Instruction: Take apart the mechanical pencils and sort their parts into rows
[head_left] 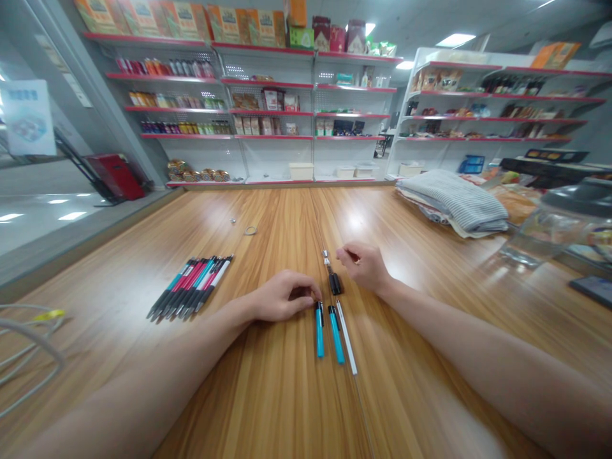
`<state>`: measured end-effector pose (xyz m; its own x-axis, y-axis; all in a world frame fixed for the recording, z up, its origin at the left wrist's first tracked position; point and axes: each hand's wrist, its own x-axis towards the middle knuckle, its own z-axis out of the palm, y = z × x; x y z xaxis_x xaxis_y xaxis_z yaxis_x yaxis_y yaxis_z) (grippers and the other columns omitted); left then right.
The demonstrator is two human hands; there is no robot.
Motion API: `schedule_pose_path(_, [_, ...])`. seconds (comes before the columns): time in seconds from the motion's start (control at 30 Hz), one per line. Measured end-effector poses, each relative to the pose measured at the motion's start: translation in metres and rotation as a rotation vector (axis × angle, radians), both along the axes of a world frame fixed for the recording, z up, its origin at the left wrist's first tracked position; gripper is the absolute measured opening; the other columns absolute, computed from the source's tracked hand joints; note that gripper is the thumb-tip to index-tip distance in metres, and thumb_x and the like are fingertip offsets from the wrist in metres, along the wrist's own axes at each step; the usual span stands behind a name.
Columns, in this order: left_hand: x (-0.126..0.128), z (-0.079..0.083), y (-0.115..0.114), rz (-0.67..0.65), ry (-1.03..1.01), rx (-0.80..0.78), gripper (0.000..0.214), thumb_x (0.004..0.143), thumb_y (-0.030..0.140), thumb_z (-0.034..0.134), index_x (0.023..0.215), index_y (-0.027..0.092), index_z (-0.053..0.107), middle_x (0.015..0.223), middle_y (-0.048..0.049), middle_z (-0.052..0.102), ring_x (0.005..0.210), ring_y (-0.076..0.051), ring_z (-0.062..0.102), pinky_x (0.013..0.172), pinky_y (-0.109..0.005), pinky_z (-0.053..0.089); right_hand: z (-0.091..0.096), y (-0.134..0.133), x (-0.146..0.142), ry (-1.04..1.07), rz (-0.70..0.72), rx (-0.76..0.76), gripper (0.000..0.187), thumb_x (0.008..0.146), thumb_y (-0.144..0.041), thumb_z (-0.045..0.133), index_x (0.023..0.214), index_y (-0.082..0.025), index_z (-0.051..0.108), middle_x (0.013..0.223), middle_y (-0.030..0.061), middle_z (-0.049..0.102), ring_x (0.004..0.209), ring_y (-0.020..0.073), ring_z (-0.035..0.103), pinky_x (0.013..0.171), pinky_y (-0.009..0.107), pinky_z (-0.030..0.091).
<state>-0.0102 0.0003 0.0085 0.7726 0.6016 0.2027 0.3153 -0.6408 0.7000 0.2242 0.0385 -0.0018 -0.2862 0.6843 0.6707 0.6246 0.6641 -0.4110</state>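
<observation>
Disassembled pen parts lie on the wooden table in front of me. My left hand rests on the tabletop, its thumb and fingers curved and slightly apart, fingertips at the black top of a blue pen barrel. Beside that lies a second blue barrel, then a slim white refill. Farther up are two black pen grips side by side and small silver pen tips. My right hand is just right of those tips, fingers curled and closed; anything between them is too small to make out.
Several assembled pens lie in a row at left. Behind them are a small ring and a tiny metal piece. Folded striped cloth, a clear jug and a dark phone-like slab are at right. White cable loops at far left.
</observation>
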Motion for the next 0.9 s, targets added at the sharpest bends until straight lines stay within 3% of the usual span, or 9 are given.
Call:
schedule_pose_path(0.33, [0.0001,0.0023,-0.0014,-0.007,0.044,0.03,0.021,0.075,0.028,0.064,0.092,0.015,0.067,0.069,-0.0007,0.059,0.061,-0.01,0.051,0.057,-0.02,0.038,-0.0004,0.0003,0.0005,0.009,-0.002,-0.018,0.034,0.091,-0.034,0.046,0.066,-0.016,0.061,0.059,0.0016,0.056,0.054,0.0104,0.044,0.054,0.025,0.032])
schedule_pose_path(0.9, [0.0053,0.0059,-0.0065,-0.006,0.094,0.126,0.021,0.078,0.033,0.063,0.092,0.017,0.067,0.07,-0.0007,0.059,0.063,-0.011,0.053,0.061,-0.022,0.039,-0.001,0.0022,-0.0011,-0.007,0.002,-0.023,0.035,0.091,-0.035,0.046,0.067,-0.015,0.062,0.057,0.0011,0.055,0.053,0.0101,0.043,0.054,0.025,0.032])
